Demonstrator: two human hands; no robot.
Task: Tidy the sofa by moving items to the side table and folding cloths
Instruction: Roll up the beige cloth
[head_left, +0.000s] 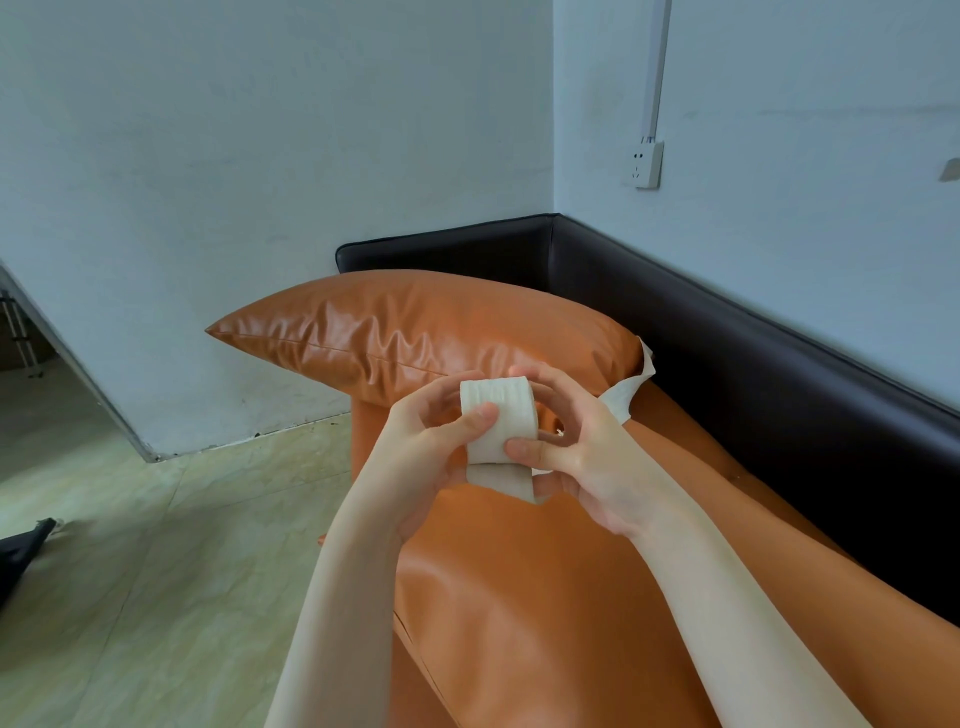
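Head view shows your left hand (436, 447) and right hand (582, 457) raised together over the orange sofa (519, 597), fingers curled around a white paper roll (498, 426), near the pillow (415, 332).

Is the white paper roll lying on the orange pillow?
No, the white paper roll is held up by both hands, the left hand and the right hand, in front of the orange pillow.
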